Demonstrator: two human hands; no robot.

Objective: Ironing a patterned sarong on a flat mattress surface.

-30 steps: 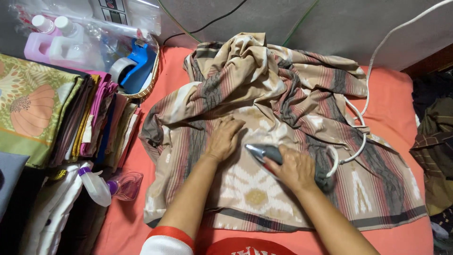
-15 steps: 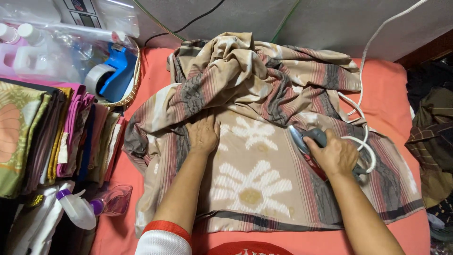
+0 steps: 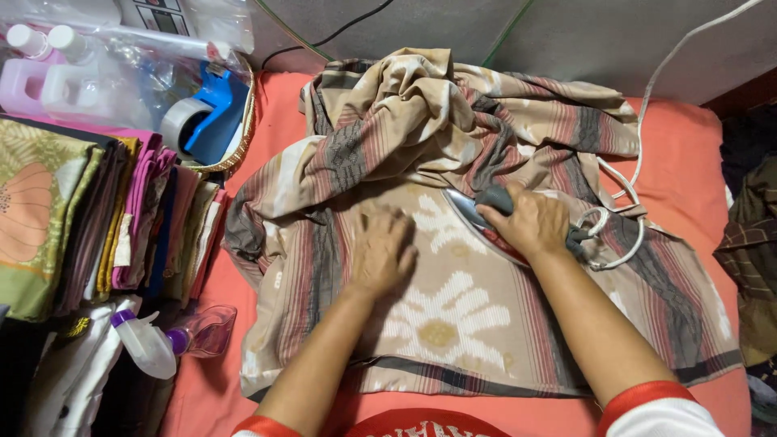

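A beige cloth [image 3: 453,316] with brown and red stripes and white flower shapes lies on an orange padded surface [image 3: 684,174]. Its far half is bunched in folds. My left hand [image 3: 380,252] presses flat on the smoothed part, fingers spread. My right hand [image 3: 530,220] grips the grey handle of an electric iron [image 3: 473,214], whose metal tip points to the far left on the cloth. The iron's white cord [image 3: 639,146] loops beside my right wrist and runs off toward the top right.
A stack of folded fabrics [image 3: 105,214] stands at the left. In front of it lies a spray bottle [image 3: 174,340]. A basket [image 3: 231,121] at the top left holds a blue tape dispenser and plastic bottles. Dark clothes [image 3: 749,251] lie at the right edge.
My right hand has slid the iron from the right side of the cloth toward the middle and farther away. My left hand has shifted slightly right and nearer on the flat part.
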